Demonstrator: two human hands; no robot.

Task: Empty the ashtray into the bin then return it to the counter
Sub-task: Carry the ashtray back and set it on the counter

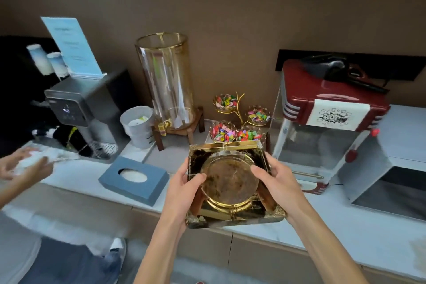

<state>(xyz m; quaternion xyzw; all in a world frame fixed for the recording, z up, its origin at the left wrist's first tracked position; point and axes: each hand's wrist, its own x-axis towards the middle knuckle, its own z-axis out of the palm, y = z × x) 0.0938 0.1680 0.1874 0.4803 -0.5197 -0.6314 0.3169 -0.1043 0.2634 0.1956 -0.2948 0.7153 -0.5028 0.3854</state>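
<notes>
Ashtray (232, 183) gripped both sides, over counter (345, 230) edge

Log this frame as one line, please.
left hand, right hand: both gripping ashtray | above counter edge | bin: unseen

My white counter (334, 233) carries a grey tissue box (133, 180) near its front edge, with the water machine (85, 110), drink dispenser (167, 85), candy stand (239, 120) and popcorn maker (327, 127) behind it.
</notes>
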